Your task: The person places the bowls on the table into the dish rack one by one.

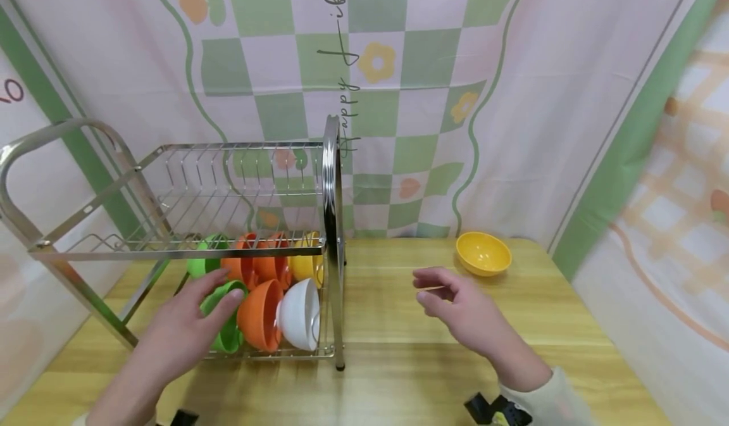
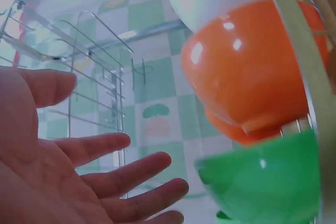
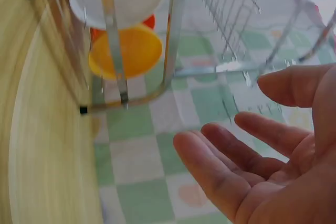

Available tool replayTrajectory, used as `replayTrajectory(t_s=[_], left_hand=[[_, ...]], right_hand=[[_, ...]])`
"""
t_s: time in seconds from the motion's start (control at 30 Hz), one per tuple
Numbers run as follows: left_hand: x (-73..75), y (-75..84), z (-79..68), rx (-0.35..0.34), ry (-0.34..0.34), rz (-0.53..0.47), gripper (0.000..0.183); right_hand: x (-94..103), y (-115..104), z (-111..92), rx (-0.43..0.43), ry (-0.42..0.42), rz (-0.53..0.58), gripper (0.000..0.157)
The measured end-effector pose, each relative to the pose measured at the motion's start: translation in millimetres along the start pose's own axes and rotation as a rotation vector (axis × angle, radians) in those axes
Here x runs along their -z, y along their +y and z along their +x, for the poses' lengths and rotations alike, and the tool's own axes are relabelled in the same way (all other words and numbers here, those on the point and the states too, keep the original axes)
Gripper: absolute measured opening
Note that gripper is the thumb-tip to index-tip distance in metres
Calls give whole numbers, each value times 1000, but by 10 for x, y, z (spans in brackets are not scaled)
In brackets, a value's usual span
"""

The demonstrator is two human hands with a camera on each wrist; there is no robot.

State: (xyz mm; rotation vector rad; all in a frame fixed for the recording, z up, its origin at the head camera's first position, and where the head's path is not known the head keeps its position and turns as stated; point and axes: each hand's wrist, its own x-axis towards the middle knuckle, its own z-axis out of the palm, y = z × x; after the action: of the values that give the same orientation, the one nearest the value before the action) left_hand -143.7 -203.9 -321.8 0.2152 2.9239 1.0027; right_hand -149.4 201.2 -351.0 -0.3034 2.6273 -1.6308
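Note:
My left hand (image 1: 185, 328) is beside the front green bowl (image 1: 230, 331), fingers spread; in the left wrist view a gap shows between the fingertips and the green bowl (image 2: 265, 179). Next to it in the rack's lower tier stand an orange bowl (image 1: 259, 315) and a white bowl (image 1: 299, 318), tilted on their sides. Behind them are another green bowl (image 1: 199, 266), two orange bowls and a yellow bowl (image 1: 304, 268). To the right of the rack, my right hand (image 1: 469, 315) hovers over the table with loosely bent fingers and holds nothing. Nearest to it is a yellow bowl (image 1: 484, 261), upright on the table.
The two-tier metal dish rack (image 1: 331, 192) stands on the left half of the wooden table (image 1: 398, 375). Its upper tier of wires overhangs the bowls. A patterned cloth (image 1: 421, 128) hangs behind the table, with more cloth at both sides.

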Motion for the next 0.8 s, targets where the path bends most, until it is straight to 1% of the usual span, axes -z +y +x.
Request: replayTrajectory(t_s=[0.07,0.2,0.23,0.3,0.37,0.43,0.47,0.57,0.63,0.7,0.73,0.77,0.8], left_hand=[[-3,48,-3,-59,-10,-87,72],[-28,162,8,-204,-64,-330,53],[-38,197,16,-243,-70,-376,49],[-61,272,34,-307,-78,-451,45],[-74,355,49,-338,-78,-495,44],[-79,437,62,-338,-65,-547,44],[-79,479,64,-327,-60,-580,44],[-87,595,55,-256,-38,-660,45],[-106,667,40,-214,-27,-692,48],[-129,723,16,-191,-18,-683,58],[-138,745,4,-194,-7,-671,63],[-148,765,-13,-197,4,-648,68],[-156,781,-35,-200,20,-616,68]], right_hand=[[86,37,-4,-17,22,39,40],[281,121,-15,-56,73,97,43],[334,148,-20,-62,86,114,44],[446,200,-29,-75,109,159,45],[558,250,-40,-84,126,206,44],[665,313,-50,-78,137,273,38],[714,341,-59,-74,139,309,33],[846,424,-85,-68,140,395,19],[921,472,-114,-74,140,432,17],[980,514,-140,-93,148,442,16],[1006,533,-153,-102,150,446,17],[1032,553,-164,-108,153,447,17],[1057,573,-177,-115,156,452,17]])
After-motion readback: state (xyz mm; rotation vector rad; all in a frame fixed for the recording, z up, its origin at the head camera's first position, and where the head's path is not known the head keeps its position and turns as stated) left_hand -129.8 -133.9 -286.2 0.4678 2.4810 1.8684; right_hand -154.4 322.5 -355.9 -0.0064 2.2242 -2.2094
